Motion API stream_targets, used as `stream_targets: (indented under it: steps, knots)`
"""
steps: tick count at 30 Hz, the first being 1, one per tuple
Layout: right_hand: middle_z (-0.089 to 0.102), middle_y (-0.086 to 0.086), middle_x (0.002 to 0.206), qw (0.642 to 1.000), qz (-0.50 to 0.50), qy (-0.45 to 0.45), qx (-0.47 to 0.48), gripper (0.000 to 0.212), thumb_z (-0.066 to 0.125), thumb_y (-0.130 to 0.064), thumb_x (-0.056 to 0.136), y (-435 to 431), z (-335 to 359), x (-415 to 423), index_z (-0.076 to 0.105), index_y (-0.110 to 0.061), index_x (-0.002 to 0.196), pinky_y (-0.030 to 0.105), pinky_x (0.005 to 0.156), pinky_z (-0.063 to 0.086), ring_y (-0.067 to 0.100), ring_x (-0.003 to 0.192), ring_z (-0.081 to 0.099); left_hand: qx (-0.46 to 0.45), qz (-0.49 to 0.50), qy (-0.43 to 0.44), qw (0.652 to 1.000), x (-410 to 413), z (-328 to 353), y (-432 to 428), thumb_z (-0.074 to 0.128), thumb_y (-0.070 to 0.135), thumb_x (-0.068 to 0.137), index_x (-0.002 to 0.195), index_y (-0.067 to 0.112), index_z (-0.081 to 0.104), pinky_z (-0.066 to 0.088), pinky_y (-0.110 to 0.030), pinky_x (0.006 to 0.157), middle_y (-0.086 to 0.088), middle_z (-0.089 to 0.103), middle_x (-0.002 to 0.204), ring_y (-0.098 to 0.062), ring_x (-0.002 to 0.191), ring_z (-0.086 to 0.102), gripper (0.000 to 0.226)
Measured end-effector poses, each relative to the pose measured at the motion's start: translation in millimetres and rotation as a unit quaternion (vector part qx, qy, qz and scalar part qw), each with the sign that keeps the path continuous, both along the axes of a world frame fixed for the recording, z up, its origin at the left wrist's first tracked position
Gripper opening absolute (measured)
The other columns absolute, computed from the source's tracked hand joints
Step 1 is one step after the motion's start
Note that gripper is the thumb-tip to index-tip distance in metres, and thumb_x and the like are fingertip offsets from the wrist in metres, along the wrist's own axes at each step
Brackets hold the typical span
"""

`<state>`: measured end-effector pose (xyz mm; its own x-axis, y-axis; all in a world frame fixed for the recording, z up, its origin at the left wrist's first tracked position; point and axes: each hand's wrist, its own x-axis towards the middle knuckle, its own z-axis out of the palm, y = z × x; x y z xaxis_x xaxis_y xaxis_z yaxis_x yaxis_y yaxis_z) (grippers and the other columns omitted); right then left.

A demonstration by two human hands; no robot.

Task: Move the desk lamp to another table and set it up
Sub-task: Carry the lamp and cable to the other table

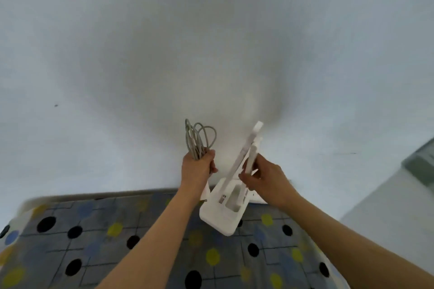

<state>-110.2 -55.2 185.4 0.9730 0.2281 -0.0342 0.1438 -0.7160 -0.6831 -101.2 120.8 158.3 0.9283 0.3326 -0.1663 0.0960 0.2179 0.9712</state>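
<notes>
Fingers (246, 177) of the right hand (265, 178) are curled round the folded arm of the white desk lamp (220, 216), clamping it about halfway up. The left hand (197, 166), just beside it, is closed in a fist round a bundle of grey cable (197, 136), whose loops stand up out of the fist.

The lamp is held in the air, tilted. Its flat base hangs lowest, nearest the person, and its arm leans up and to the right. Small marks on the base by the foot of the arm are too small to read.

Under the base lies the far edge of a grey cloth (94, 241) printed with black, yellow and blue dots and thin dark lines. A white wall (211, 30) rises behind it. A blurred grey-green thing (420, 162) sits at the right edge.
</notes>
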Motion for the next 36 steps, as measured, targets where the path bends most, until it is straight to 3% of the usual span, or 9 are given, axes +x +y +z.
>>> stream_targets:
  steps: [5, 10, 15, 19, 24, 25, 28, 32, 36]
  knots:
    - [0.064, -0.007, 0.089, 0.993, -0.112, -0.036, 0.022, 0.013, 0.061, -0.034, 0.086, -91.4, 23.1, -32.5, 0.051, -0.027, 0.091, 0.037, 0.074, 0.058, 0.016, 0.077, 0.067, 0.026, -0.102, -0.033, 0.994, 0.3, 27.2, -96.4, 0.059, 0.010, 0.087, 0.065, 0.010, 0.056, 0.045, -0.015, 0.044, -0.002, 0.054, 0.050, -0.013, 0.048, 0.054, 0.022]
    - [0.064, -0.007, 0.087, 0.974, -0.213, -0.068, 0.017, 0.016, 0.060, -0.036, 0.086, -179.9, 38.0, -83.2, 0.051, -0.026, 0.094, 0.039, 0.073, 0.059, 0.017, 0.073, 0.068, 0.024, -0.195, -0.062, 0.978, -28.3, 43.9, -203.4, 0.060, 0.009, 0.086, 0.066, 0.010, 0.055, 0.049, -0.019, 0.048, -0.001, 0.052, 0.050, -0.012, 0.046, 0.052, 0.021]
    - [0.065, -0.001, 0.088, 0.940, -0.326, -0.095, -0.004, 0.024, 0.062, -0.034, 0.086, -277.1, 46.0, -164.6, 0.052, -0.016, 0.100, 0.039, 0.073, 0.059, 0.020, 0.074, 0.067, 0.029, -0.287, -0.079, 0.954, -87.2, 55.8, -319.0, 0.061, 0.006, 0.086, 0.068, 0.011, 0.060, 0.043, -0.015, 0.042, -0.004, 0.054, 0.052, -0.021, 0.052, 0.054, 0.018]
    - [0.062, -0.006, 0.095, 0.905, -0.414, -0.095, 0.009, 0.028, 0.065, -0.032, 0.086, -358.7, 48.5, -251.7, 0.052, -0.022, 0.109, 0.028, 0.074, 0.055, 0.018, 0.083, 0.065, 0.042, -0.369, -0.093, 0.924, -152.9, 60.9, -420.5, 0.061, 0.010, 0.088, 0.067, 0.013, 0.061, 0.047, -0.021, 0.051, 0.001, 0.056, 0.049, -0.016, 0.049, 0.056, 0.021]
    - [0.066, -0.001, 0.091, 0.866, -0.488, -0.106, -0.021, 0.025, 0.064, -0.030, 0.085, -432.1, 55.7, -356.0, 0.053, -0.019, 0.104, 0.033, 0.075, 0.058, 0.017, 0.079, 0.065, 0.051, -0.443, -0.116, 0.888, -238.1, 64.9, -527.9, 0.061, 0.013, 0.088, 0.069, 0.012, 0.058, 0.047, -0.016, 0.047, -0.002, 0.056, 0.053, -0.013, 0.049, 0.056, 0.020]
    - [0.066, -0.002, 0.088, 0.839, -0.531, -0.113, -0.034, 0.025, 0.064, -0.030, 0.085, -466.6, 62.0, -412.1, 0.053, -0.020, 0.104, 0.032, 0.074, 0.058, 0.016, 0.077, 0.065, 0.044, -0.489, -0.118, 0.863, -288.2, 72.1, -575.9, 0.061, 0.013, 0.088, 0.072, 0.012, 0.059, 0.048, -0.016, 0.047, -0.002, 0.056, 0.055, -0.012, 0.049, 0.056, 0.016]
    - [0.064, -0.003, 0.083, 0.818, -0.562, -0.115, -0.046, 0.023, 0.064, -0.030, 0.084, -494.1, 67.7, -464.0, 0.053, -0.020, 0.101, 0.030, 0.070, 0.058, 0.013, 0.073, 0.064, 0.022, -0.522, -0.113, 0.845, -334.0, 74.2, -618.0, 0.061, 0.011, 0.088, 0.076, 0.009, 0.061, 0.052, -0.023, 0.054, -0.003, 0.056, 0.055, -0.013, 0.050, 0.056, 0.011]
    - [0.066, 0.003, 0.080, 0.748, -0.653, -0.112, -0.048, 0.022, 0.061, -0.032, 0.082, -541.2, 70.2, -573.4, 0.052, -0.015, 0.094, 0.037, 0.067, 0.058, 0.022, 0.073, 0.064, 0.018, -0.612, -0.124, 0.781, -434.8, 79.2, -691.9, 0.061, 0.010, 0.087, 0.068, 0.012, 0.059, 0.052, -0.025, 0.054, 0.001, 0.054, 0.050, -0.013, 0.049, 0.054, 0.019]
    - [0.066, 0.007, 0.077, 0.678, -0.725, -0.110, -0.040, 0.023, 0.060, -0.031, 0.080, -567.7, 63.3, -664.7, 0.050, -0.011, 0.088, 0.042, 0.067, 0.056, 0.026, 0.073, 0.065, 0.009, -0.693, -0.137, 0.708, -525.1, 78.3, -743.2, 0.061, 0.010, 0.085, 0.057, 0.020, 0.057, 0.053, -0.038, 0.061, 0.002, 0.051, 0.046, -0.014, 0.047, 0.051, 0.029]
